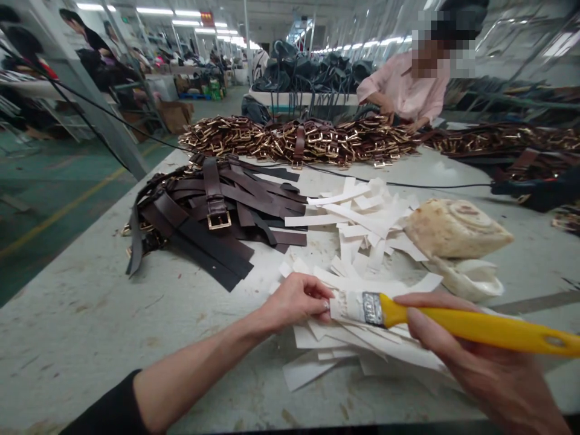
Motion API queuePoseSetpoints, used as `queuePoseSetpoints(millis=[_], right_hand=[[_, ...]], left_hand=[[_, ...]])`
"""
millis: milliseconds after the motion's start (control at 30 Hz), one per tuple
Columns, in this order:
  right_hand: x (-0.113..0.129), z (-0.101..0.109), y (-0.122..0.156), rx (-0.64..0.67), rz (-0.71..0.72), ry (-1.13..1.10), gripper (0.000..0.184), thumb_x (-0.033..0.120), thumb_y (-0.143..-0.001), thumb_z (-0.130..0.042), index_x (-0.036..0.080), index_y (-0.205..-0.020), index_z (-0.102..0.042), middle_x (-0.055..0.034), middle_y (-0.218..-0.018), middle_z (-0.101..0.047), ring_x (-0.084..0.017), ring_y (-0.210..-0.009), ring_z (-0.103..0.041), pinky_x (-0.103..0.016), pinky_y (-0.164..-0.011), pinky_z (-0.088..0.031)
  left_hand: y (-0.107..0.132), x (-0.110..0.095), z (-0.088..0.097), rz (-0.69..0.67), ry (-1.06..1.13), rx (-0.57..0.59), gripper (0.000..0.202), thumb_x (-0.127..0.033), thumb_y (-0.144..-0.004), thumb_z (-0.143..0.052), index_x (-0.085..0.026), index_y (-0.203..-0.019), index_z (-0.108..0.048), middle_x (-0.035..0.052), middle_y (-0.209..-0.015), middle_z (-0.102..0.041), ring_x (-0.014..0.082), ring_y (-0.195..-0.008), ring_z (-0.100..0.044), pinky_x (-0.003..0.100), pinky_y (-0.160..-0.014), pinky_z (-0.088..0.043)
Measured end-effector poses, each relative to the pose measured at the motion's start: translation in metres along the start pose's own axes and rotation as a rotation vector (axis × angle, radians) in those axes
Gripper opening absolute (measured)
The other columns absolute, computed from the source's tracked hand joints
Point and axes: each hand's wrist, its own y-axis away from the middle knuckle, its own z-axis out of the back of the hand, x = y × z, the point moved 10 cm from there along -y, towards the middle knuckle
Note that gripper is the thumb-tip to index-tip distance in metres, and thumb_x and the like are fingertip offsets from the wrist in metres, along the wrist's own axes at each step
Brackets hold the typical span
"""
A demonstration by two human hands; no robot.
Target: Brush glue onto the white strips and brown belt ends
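My right hand (475,350) is wrapped round the yellow handle of a paintbrush (480,329), which lies nearly level and points left. The brush's whitish bristles rest at the end of a white strip (334,308). Fingers and thumb of my left hand (303,299) pinch that strip's end right beside the bristle tips. Under and around both hands spreads a loose heap of white strips (312,368). Behind it, more white strips (357,208) lie crossed over each other. How much of the pinched strip runs under the brush is hidden.
Dark brown belt straps with buckles (217,199) lie piled at left. A stained cream-coloured container (457,229) stands at right. A long heap of gold-buckled straps (312,142) lines the back, where a person in a pink shirt (408,96) works. A black cable (399,183) crosses the table (172,338).
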Motion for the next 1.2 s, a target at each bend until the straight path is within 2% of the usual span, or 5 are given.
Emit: queuePoseSetpoints(millis=[200, 667, 833, 967, 1200], right_hand=[[-0.009, -0.008, -0.003, 0.044, -0.067, -0.01, 0.028, 0.056, -0.075, -0.054, 0.032, -0.081, -0.066, 0.0004, -0.078, -0.062, -0.02, -0.067, -0.057, -0.039, -0.084, -0.047], [-0.011, -0.013, -0.01, 0.073, -0.095, -0.029, 0.021, 0.048, -0.075, -0.056, 0.029, -0.08, -0.065, 0.0003, -0.072, -0.061, -0.019, -0.067, -0.056, -0.033, -0.077, -0.048], [-0.008, -0.027, -0.015, 0.241, -0.016, -0.039, 0.02, 0.042, -0.079, -0.052, 0.026, -0.079, -0.064, 0.0007, -0.076, -0.066, -0.018, -0.071, -0.062, -0.027, -0.067, -0.05], [-0.04, -0.015, -0.02, 0.327, 0.01, 0.119, 0.025, 0.048, -0.077, -0.053, 0.026, -0.076, -0.066, 0.0023, -0.073, -0.067, -0.018, -0.067, -0.064, -0.027, -0.061, -0.052], [-0.115, 0.031, -0.021, 0.259, -0.265, 0.241, 0.035, 0.057, -0.066, -0.054, 0.026, -0.076, -0.068, -0.0001, -0.081, -0.071, -0.024, -0.08, -0.066, -0.029, -0.068, -0.054]], left_hand=[[-0.003, 0.007, 0.001, 0.038, 0.113, -0.008, 0.021, -0.009, -0.054, -0.066, -0.01, -0.075, -0.062, -0.0021, -0.057, -0.061, 0.0089, -0.051, -0.059, 0.021, -0.056, -0.048], [-0.007, 0.012, 0.003, 0.063, 0.094, -0.065, 0.034, 0.0, -0.052, -0.064, -0.012, -0.083, -0.055, -0.005, -0.058, -0.059, 0.0091, -0.046, -0.058, 0.022, -0.052, -0.05], [-0.004, 0.008, 0.006, 0.034, 0.048, -0.058, 0.042, -0.002, -0.048, -0.065, -0.013, -0.087, -0.053, -0.0052, -0.057, -0.059, 0.0099, -0.046, -0.058, 0.021, -0.051, -0.048], [0.002, -0.003, 0.006, 0.018, 0.002, -0.018, 0.042, -0.006, -0.051, -0.064, -0.012, -0.092, -0.06, -0.0054, -0.06, -0.057, 0.0082, -0.049, -0.057, 0.02, -0.053, -0.045], [0.031, -0.034, 0.031, -0.004, -0.155, -0.09, 0.03, -0.011, -0.054, -0.069, -0.011, -0.084, -0.069, -0.003, -0.064, -0.058, 0.0074, -0.056, -0.055, 0.021, -0.06, -0.046]])
